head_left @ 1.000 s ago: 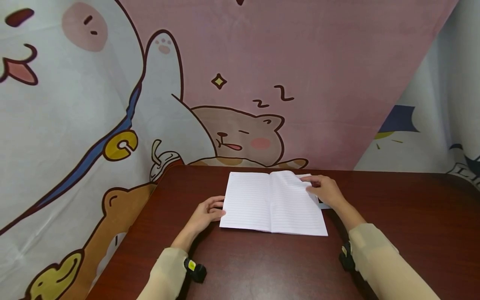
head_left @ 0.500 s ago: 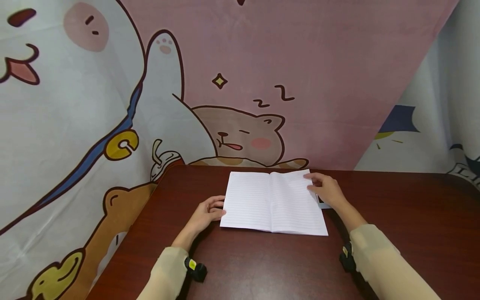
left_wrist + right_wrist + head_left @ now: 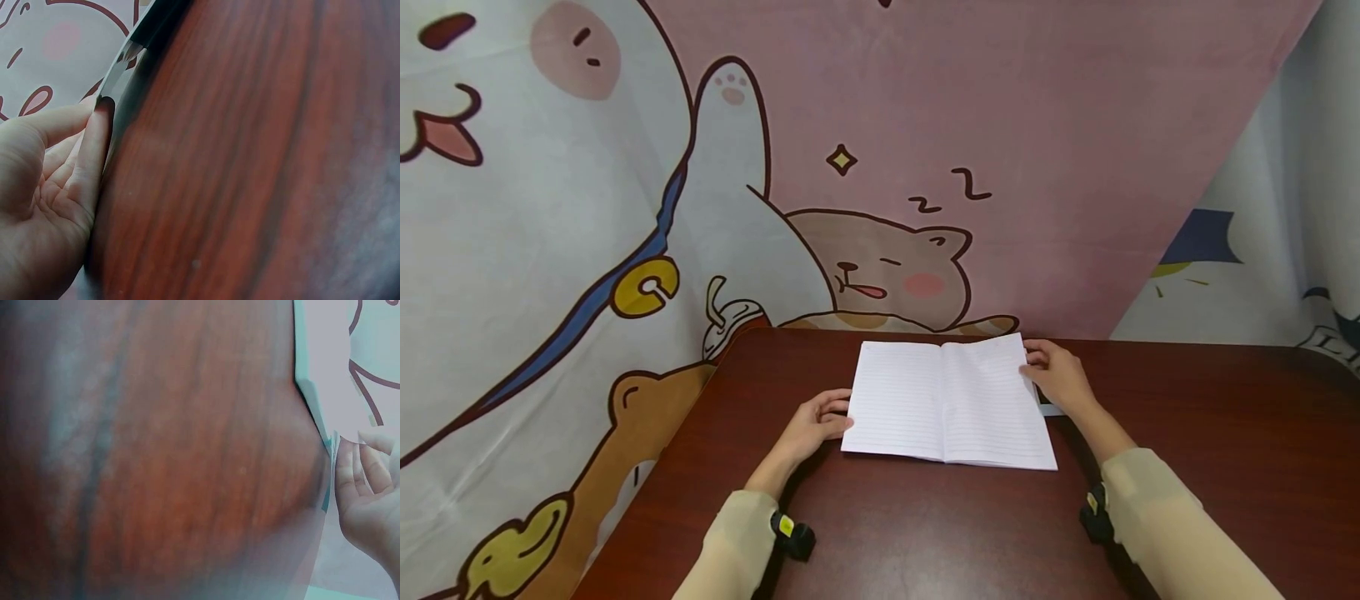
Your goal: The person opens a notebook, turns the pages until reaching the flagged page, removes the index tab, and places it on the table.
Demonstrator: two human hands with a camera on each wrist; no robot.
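Note:
An open notebook (image 3: 895, 400) with white ruled pages lies on the brown table. In the head view, my left hand (image 3: 814, 427) holds its left edge. The left wrist view shows that hand (image 3: 50, 181) pinching the edge, thumb on one side and fingers on the other. My right hand (image 3: 1060, 375) is at the upper part of the right page's outer edge. Seen from the right wrist, the right hand (image 3: 372, 494) has its thumb and fingers around the page edge (image 3: 325, 375). The right page's upper corner stands slightly raised.
A pale blue strip (image 3: 1051, 410) with a dark patch shows beside the notebook, below the right hand. The wooden table (image 3: 925, 533) ends at a cloth backdrop (image 3: 1060, 167) printed with cartoon animals. A black device (image 3: 793, 537) is strapped on each wrist.
The curled upper corner of the right page has straightened out. My right hand has shifted slightly, from over the page to its outer edge. The left hand keeps its hold.

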